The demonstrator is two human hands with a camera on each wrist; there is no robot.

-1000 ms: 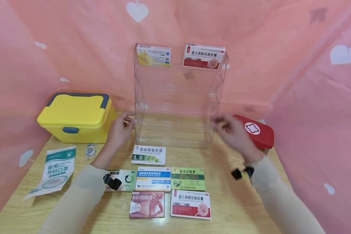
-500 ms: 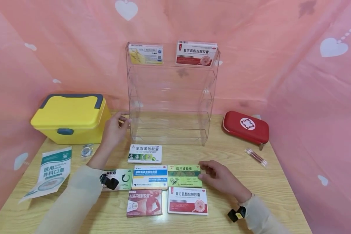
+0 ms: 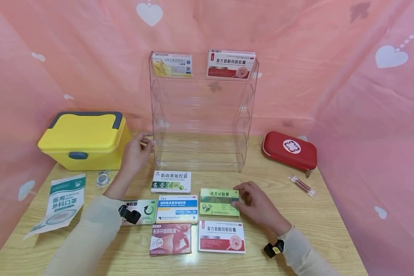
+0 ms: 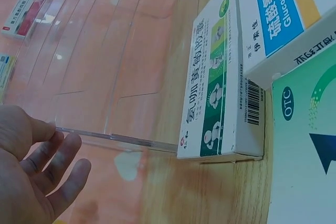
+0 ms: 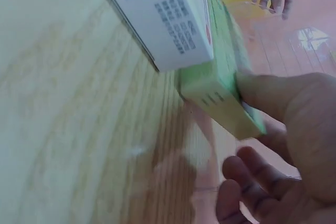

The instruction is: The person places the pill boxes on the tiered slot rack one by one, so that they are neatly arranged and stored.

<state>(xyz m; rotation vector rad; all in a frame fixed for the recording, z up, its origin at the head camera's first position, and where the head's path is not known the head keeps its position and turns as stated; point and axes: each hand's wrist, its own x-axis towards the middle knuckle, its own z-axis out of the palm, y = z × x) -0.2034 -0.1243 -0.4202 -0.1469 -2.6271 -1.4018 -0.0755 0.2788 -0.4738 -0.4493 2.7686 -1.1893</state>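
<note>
My right hand (image 3: pixel 239 196) pinches the right end of a green medicine box (image 3: pixel 219 201), thumb on its edge and fingers under it. In the right wrist view the green box (image 5: pixel 220 93) is tilted up off the wood in my right hand (image 5: pixel 247 135), next to a red-and-white box (image 5: pixel 157 14). My left hand (image 3: pixel 146 141) rests with relaxed fingers against the left side of a clear acrylic rack (image 3: pixel 203 115). The left wrist view shows the left hand (image 4: pixel 58 150) at the rack (image 4: pixel 105 66) edge. A yellow box (image 3: pixel 171 65) and a red-white box (image 3: pixel 231 64) stand on the top shelf.
Flat on the table lie a white-green box (image 3: pixel 170 181), a blue-white box (image 3: pixel 177 209), an OTC box (image 3: pixel 143 212), a red patch box (image 3: pixel 170 239) and a red-white box (image 3: pixel 222 236). Yellow case (image 3: pixel 84 140) and mask pack (image 3: pixel 60 203) left; red pouch (image 3: pixel 289 150) and swabs (image 3: pixel 301 186) right.
My right hand left the rack's right side, came down to the green box, took hold of it and raised it slightly. The left hand stayed at the rack.
</note>
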